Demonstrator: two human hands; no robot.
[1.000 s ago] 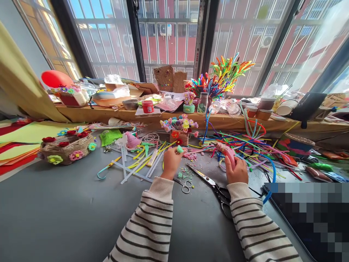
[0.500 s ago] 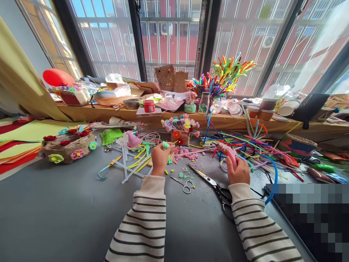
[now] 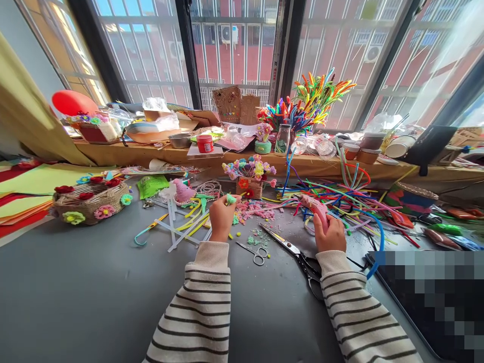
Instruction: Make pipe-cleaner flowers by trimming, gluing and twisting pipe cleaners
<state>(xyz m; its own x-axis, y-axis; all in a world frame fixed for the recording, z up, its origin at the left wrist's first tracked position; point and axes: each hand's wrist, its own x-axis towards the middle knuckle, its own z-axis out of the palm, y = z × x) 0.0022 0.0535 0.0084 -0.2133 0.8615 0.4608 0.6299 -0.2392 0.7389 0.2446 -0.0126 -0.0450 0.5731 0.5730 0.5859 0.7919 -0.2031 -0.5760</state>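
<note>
Leftward of where it was a second ago, the left hand [image 3: 220, 222] has moved off the small scissors [image 3: 251, 249], whose blades now show; the right hand [image 3: 330, 235] has kept about the same place. The left grip pinches a small green piece [image 3: 230, 199] between the fingertips, held up just near of a box of flowers [image 3: 256, 189]. The right grip is wrapped round a pink tool [image 3: 319, 210], its tip pointing far and left. Between the hands, on the table [image 3: 94, 297], lie pink scraps [image 3: 260, 216], the small scissors and, right of these, large scissors [image 3: 290, 247] whose blades point far and left. White sticks [image 3: 185, 238] cross each other left of the left hand; a tangle of coloured stems [image 3: 351, 201] spreads beyond the right hand.
</note>
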